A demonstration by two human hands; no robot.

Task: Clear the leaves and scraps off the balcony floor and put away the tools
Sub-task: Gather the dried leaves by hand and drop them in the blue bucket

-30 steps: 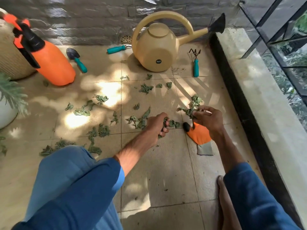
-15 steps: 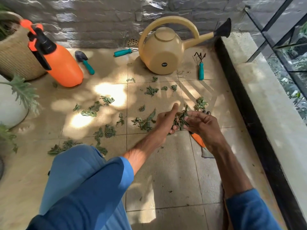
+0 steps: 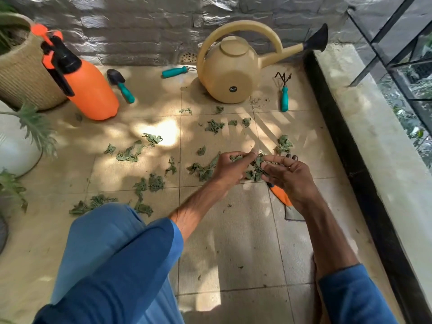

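Barely started tbh. Both hands are together, left hand (image 3: 230,170) pinching and right hand (image 3: 287,176) cupping a small clump (image 3: 256,169) just above the tiles. Most leaves (image 3: 131,153) lie scattered over the floor, and the trowel (image 3: 121,86) and rake (image 3: 284,94) aren't put away

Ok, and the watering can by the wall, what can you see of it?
The watering can looks like beige plastic: round body, flat round lid, big arched handle, long spout ending in a black rose that points right. A small round black label sits low on its body. It stands upright on the floor tiles near the grey stone wall. Nothing else visibly touches it.
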